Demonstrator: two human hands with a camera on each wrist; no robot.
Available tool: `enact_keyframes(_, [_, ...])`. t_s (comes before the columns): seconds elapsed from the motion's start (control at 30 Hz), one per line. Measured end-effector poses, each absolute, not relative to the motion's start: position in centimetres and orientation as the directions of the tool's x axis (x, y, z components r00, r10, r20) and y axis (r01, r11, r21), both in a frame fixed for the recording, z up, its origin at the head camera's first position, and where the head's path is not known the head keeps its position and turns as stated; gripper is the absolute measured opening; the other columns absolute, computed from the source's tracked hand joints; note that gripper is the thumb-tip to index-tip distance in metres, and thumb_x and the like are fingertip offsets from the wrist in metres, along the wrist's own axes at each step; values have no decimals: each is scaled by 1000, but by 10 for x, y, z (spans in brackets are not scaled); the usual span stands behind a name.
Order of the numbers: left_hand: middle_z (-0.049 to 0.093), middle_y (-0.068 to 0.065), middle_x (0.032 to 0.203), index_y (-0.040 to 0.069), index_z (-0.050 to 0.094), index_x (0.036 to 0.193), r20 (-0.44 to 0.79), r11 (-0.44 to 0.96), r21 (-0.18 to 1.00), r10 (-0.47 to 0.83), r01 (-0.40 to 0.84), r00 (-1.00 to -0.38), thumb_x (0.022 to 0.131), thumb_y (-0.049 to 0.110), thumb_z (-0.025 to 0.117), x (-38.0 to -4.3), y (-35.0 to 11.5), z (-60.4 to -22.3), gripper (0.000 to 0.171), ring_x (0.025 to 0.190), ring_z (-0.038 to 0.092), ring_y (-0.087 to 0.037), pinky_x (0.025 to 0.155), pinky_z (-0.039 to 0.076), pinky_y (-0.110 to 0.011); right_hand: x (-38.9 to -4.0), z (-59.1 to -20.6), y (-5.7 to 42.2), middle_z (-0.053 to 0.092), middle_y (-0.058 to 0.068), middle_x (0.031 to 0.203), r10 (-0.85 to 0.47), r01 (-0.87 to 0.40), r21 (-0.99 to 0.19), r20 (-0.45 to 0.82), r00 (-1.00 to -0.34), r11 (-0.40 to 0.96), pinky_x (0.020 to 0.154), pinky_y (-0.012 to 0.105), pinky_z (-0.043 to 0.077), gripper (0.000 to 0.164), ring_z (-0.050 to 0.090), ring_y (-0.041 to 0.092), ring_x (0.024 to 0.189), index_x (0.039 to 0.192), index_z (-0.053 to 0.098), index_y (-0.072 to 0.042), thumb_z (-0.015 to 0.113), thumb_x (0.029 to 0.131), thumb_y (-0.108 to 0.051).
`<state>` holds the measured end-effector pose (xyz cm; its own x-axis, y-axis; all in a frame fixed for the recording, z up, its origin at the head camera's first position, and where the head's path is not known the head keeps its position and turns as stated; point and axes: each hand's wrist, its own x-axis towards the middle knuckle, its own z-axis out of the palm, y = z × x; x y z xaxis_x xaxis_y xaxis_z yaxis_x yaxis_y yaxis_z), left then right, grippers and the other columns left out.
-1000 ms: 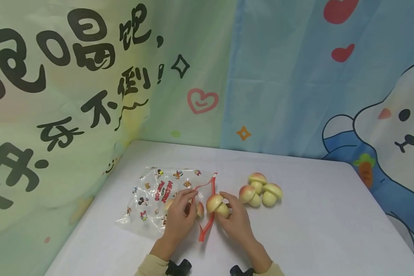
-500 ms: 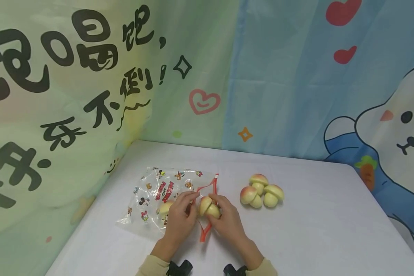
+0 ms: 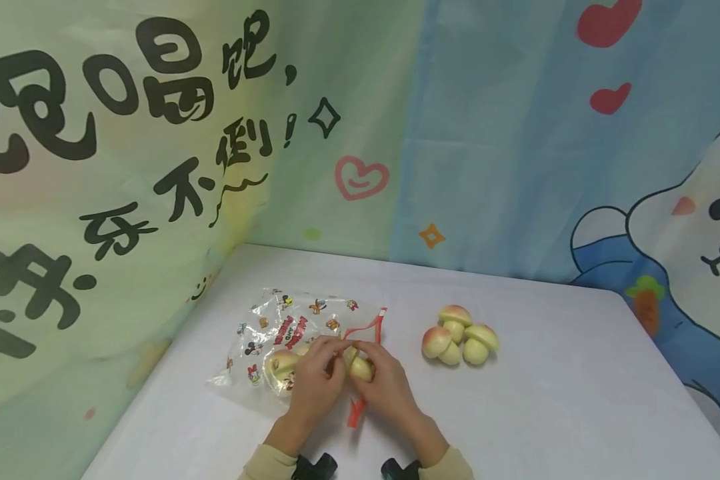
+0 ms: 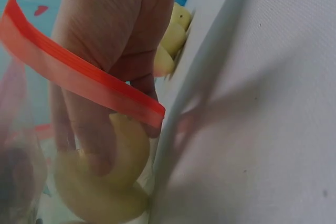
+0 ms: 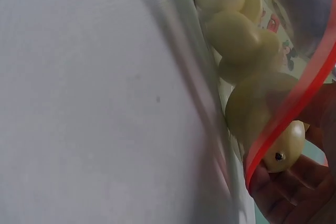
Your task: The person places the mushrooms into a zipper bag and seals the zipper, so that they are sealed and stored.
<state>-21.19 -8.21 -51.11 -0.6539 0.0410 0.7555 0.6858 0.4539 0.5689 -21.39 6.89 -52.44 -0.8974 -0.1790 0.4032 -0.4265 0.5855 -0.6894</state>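
On the left, a clear printed bag (image 3: 288, 320) lies on the white table (image 3: 546, 400), bagged mushrooms (image 3: 283, 362) showing through it. Next comes the left hand (image 3: 317, 383), its fingers curled on the edge of the bag's mouth. Just right of it, in the mouth by the red strip (image 3: 357, 412), sits a mushroom (image 3: 361, 367) — seen through plastic in the left wrist view — with the thumb and fingers of the right hand (image 3: 384, 380) clamped on it. Further right, three mushrooms (image 3: 454, 330) are huddled close together. At far right, the backdrop (image 3: 504, 187) bears a white animal (image 3: 684, 220) in blue.
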Motion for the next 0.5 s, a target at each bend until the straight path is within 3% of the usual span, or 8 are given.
enact_keyframes(0.3, [64,-6,98,4,69,111,770,480,554,17,681,-638,85,-6,63,-213,-84,-512,28,67,53,-7,59,45,-13,-211,-529,64,64,11,115,-214,-437,-755,382,-899,489,68,26,55,60,67,21,86,128,59,-4,81,72,-1])
enact_keyframes(0.5, [64,-3,100,5,69,111,752,495,582,-25,645,-659,83,-9,65,-213,-81,-512,32,68,53,-5,59,45,-13,-206,-527,81,64,13,119,-137,-362,-836,336,-932,412,70,27,56,56,67,25,91,129,59,-6,80,77,-4])
